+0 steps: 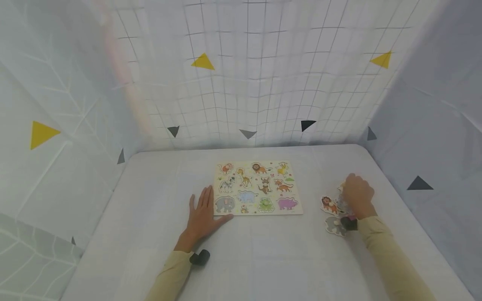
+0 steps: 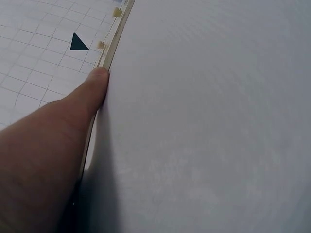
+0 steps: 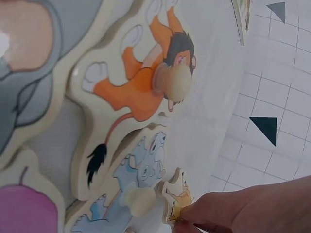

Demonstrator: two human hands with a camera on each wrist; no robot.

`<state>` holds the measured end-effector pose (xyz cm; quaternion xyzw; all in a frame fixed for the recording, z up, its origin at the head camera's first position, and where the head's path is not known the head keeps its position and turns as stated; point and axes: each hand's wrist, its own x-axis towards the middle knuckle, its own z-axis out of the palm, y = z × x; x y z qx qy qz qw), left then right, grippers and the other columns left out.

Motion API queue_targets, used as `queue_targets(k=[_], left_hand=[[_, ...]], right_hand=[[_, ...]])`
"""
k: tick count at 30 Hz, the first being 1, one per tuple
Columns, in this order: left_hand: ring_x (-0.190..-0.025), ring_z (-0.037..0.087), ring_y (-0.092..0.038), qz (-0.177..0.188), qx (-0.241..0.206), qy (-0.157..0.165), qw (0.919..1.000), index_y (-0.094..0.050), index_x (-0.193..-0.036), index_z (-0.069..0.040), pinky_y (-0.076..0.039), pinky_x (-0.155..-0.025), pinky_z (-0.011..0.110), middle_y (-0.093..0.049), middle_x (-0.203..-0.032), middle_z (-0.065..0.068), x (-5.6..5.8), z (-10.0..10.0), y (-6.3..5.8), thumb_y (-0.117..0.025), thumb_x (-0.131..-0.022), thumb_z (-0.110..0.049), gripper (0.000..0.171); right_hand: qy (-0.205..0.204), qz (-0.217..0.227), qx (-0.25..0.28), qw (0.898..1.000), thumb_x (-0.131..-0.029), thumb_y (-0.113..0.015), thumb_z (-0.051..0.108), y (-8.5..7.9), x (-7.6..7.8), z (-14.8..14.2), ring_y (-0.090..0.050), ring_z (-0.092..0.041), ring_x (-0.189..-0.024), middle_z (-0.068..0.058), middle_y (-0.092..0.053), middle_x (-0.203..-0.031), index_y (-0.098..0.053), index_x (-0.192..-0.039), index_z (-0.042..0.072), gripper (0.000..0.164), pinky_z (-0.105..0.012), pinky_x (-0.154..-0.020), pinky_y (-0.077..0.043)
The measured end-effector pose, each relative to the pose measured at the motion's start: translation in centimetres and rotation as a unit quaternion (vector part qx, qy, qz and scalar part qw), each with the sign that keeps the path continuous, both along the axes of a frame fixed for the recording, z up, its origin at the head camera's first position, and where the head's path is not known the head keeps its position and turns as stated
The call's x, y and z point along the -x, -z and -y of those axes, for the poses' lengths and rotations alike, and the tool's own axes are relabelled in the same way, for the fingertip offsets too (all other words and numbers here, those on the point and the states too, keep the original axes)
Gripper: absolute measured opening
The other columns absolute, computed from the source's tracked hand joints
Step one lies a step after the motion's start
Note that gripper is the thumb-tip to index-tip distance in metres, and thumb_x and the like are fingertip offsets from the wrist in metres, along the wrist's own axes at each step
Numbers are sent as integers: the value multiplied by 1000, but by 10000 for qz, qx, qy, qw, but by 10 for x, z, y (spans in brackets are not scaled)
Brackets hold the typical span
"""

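Observation:
My left hand (image 1: pixel 201 219) lies spread by the left front corner of a wooden animal puzzle board (image 1: pixel 263 214). Its thumb presses along the board's front edge, as the left wrist view shows, where small pale knobs (image 2: pixel 100 45) stand out from the face. Far to the right, my right hand (image 1: pixel 357 193) is curled over a group of loose knobbed pieces. Thumb and finger pinch a yellow animal piece (image 3: pixel 182 196), partly hidden by them. Near it lie a blue rhino piece (image 3: pixel 107 213), a lion piece (image 3: pixel 138 92) and a grey elephant piece (image 3: pixel 24 111).
A purple piece (image 3: pixel 24 208) shows at the lower left of the right wrist view. White cloth covers the table (image 1: pixel 248 259), with patterned curtains (image 1: pixel 244 83) behind and at both sides. A dark wrist device (image 1: pixel 199 258) is strapped to the left arm.

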<state>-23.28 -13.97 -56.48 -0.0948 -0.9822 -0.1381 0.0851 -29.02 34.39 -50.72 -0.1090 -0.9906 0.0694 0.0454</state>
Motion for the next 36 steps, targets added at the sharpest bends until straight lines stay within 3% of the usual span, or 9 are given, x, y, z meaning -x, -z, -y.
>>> queue_targets(k=[10, 18, 30, 36], left_hand=[[-142, 23, -13, -24, 44, 15, 10000, -10, -145, -8, -5, -111, 57, -13, -154, 5, 1, 0, 3, -43, -68, -79, 110], [-143, 21, -12, 13, 91, -25, 10000, -9, -145, -9, -6, -112, 56, -12, -154, 3, 1, 0, 2, -43, -68, -79, 109], [-143, 21, -12, -2, 102, -46, 9999, -9, -145, -9, -6, -112, 57, -12, -154, 3, 1, -1, 0, -45, -68, -78, 110], [-143, 21, -11, -13, 83, -58, 9999, -9, -145, -8, -5, -112, 56, -12, -154, 4, 0, -1, -1, -46, -68, -78, 110]], right_hand=[[-195, -495, 77, 9986, -86, -40, 9, 1, 5, -1, -53, -46, -56, -32, -55, -73, -47, -79, -9, 21, -43, -35, -33], [-295, -75, 10, 9995, -85, -49, 16, 0, 12, -5, -55, -45, -60, -29, -56, -76, -48, -84, -8, 25, -43, -38, -35], [-421, -267, 108, 9987, -83, -54, 19, -6, 13, -5, -55, -41, -58, -26, -57, -74, -51, -80, -6, 25, -43, -37, -34], [-411, -118, 87, 9990, -83, -53, 20, -10, 14, -5, -54, -36, -55, -25, -57, -71, -51, -79, -5, 26, -42, -38, -35]])
